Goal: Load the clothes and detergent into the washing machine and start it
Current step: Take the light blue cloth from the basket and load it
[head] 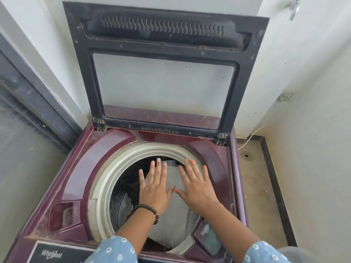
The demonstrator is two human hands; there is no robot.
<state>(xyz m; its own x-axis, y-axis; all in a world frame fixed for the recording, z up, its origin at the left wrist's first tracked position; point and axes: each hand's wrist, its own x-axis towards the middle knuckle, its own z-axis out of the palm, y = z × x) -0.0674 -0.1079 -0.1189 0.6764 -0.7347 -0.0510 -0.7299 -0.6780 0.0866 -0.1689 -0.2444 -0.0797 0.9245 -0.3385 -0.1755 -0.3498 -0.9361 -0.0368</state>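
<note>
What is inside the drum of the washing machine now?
A grey cloth fills most of the drum, with dark clothes on its left. Both open hands, left hand and right hand, cover part of it. The drum's bottom is hidden.

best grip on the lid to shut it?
Take the dark-framed glass-paned lid by its free top edge, reaching up from the front. It stands upright, hinged along the back of the maroon top-loading washer, so that edge likely gives the most leverage. Both hands are now spread over the grey cloth.
</note>
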